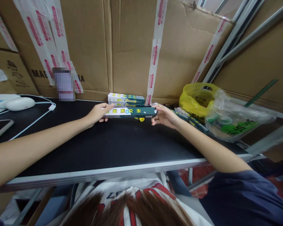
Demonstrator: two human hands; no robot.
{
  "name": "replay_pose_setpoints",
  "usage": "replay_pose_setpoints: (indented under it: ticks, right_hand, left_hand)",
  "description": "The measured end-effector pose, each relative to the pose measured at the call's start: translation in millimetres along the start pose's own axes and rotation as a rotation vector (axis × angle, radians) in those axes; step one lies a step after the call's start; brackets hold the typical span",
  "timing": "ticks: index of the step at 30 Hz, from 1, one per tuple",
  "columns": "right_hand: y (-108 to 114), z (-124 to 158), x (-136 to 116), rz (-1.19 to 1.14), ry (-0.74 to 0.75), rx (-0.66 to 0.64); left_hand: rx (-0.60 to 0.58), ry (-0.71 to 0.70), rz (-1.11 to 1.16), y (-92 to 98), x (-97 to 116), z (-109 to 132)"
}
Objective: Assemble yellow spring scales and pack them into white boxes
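Both ends of a long, thin spring scale box (pixel 133 111), white and dark green with yellow lettering, are gripped by my hands. My left hand (pixel 99 111) has its thumb on top of the box's left end and fingers underneath. At the opposite end, my right hand (pixel 165 116) pinches the corner between thumb and fingers. Right behind the held box lies a stack of similar boxes (pixel 127 99) on the black tabletop (pixel 122 144). A small yellow thing (pixel 141 119) shows just under the held box, too little visible to name.
More green boxes (pixel 198 125) lie to the right, beside a yellow plastic bag (pixel 195 97) and a clear bag (pixel 235 124) with cups. A white cable (pixel 35 121) and a white rounded device (pixel 20 103) are at left. Large cardboard boxes (pixel 129 53) wall the back.
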State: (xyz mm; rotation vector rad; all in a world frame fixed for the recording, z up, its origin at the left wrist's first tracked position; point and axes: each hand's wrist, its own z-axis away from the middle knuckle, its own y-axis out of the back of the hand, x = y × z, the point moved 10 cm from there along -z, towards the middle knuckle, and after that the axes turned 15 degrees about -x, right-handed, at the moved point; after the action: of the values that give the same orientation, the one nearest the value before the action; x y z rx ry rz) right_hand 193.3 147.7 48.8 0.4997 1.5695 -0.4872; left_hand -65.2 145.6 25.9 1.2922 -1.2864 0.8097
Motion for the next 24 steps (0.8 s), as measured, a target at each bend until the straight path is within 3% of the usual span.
replay_pose_setpoints:
  ticks: [5,12,24]
  right_hand:
    - [6,3,-12,0.108,0.104,0.045]
    - [-2,14,-43,0.472,0.265,0.150]
    - [3,11,-35,0.349,0.273,0.122]
  left_hand:
    - [0.003,-0.047,0.047,0.4,2,-1]
    - [0.016,-0.043,0.078,0.6,1,0]
    - [0.025,-0.033,0.121,7.5,-7,-1]
